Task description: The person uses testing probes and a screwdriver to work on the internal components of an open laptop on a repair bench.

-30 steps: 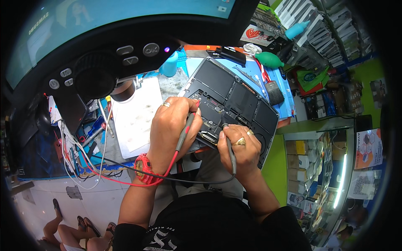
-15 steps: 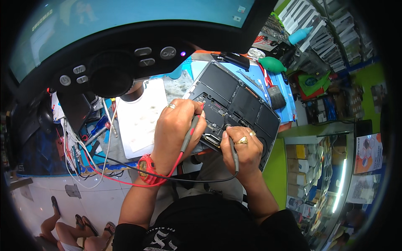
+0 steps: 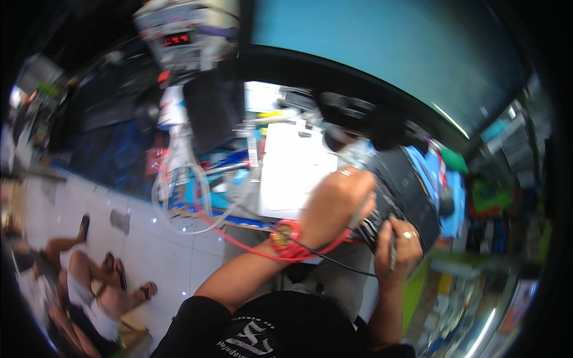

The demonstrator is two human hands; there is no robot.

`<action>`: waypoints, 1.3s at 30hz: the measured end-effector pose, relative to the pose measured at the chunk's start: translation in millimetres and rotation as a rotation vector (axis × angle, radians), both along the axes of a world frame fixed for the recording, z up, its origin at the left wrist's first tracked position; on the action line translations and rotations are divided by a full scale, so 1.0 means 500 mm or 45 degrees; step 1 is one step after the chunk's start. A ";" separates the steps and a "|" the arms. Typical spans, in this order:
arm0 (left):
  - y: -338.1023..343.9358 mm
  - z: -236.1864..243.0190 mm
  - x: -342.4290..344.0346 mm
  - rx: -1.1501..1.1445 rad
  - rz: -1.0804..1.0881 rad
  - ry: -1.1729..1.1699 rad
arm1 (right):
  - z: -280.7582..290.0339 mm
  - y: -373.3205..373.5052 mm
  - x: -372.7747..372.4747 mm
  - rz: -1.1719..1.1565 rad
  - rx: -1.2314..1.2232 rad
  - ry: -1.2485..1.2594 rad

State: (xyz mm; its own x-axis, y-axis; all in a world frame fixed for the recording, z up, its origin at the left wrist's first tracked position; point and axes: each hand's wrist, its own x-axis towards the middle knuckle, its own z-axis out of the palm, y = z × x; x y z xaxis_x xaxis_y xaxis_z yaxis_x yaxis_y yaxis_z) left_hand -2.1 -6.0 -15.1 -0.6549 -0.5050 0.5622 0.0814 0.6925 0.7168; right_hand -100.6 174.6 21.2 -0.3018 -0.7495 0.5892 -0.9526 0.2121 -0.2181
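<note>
Head view, and you're leaning in over an opened laptop [image 3: 412, 191], its dark underside lying flat on the table [image 3: 197, 209] at the right. Its long axis is running from upper left down to lower right, the near corner pointing toward your lap. The surface is matte black and slab-like, with flat rectangular panels side by side; finer detail is blurring out.

Your left hand [image 3: 337, 206] is curling over the laptop's near edge, ring on one finger, its grip pinching a slim grey probe [image 3: 358, 216] that is angling down and to the left out of the fist. A red band is wrapping that wrist, and a thin red wire [image 3: 239, 238] and a black wire [image 3: 334, 262] are trailing off it, the red one looping back toward the table.

Your right hand [image 3: 403, 250] is sitting just beside the left, ringed too, its grip closing around a second thin probe [image 3: 392, 258] that is standing nearly upright, tip up at the laptop's edge.

Left of the laptop a white paper sheet [image 3: 292, 173] is lying flat, smooth and rectangular. Further left, a coil of clear tubing [image 3: 179, 197] is drooping over the table's front. Behind, a black curved frame is arching under a teal screen [image 3: 370, 42].
</note>
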 end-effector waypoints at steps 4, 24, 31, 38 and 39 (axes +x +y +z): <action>0.006 0.003 0.011 -0.070 0.030 0.013 | -0.017 0.014 0.002 -0.053 0.002 -0.047; 0.020 -0.005 0.005 0.021 0.044 0.054 | -0.018 0.022 -0.005 -0.126 0.046 -0.107; 0.021 0.001 0.016 0.007 0.040 0.057 | -0.012 0.024 0.007 -0.094 0.035 -0.098; 0.009 -0.002 0.009 0.051 0.021 -0.034 | -0.006 0.004 0.000 -0.023 0.010 -0.030; 0.006 0.000 0.004 0.068 0.005 -0.027 | 0.003 -0.002 0.003 -0.018 0.014 -0.034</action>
State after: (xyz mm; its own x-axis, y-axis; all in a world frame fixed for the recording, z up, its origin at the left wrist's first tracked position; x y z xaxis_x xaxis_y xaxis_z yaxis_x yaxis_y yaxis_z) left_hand 0.2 -2.9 -14.8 -0.6641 -0.5364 0.5208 0.0634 0.6536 0.7542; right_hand -99.2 173.5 22.6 -0.3280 -0.7513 0.5727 -0.9434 0.2283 -0.2408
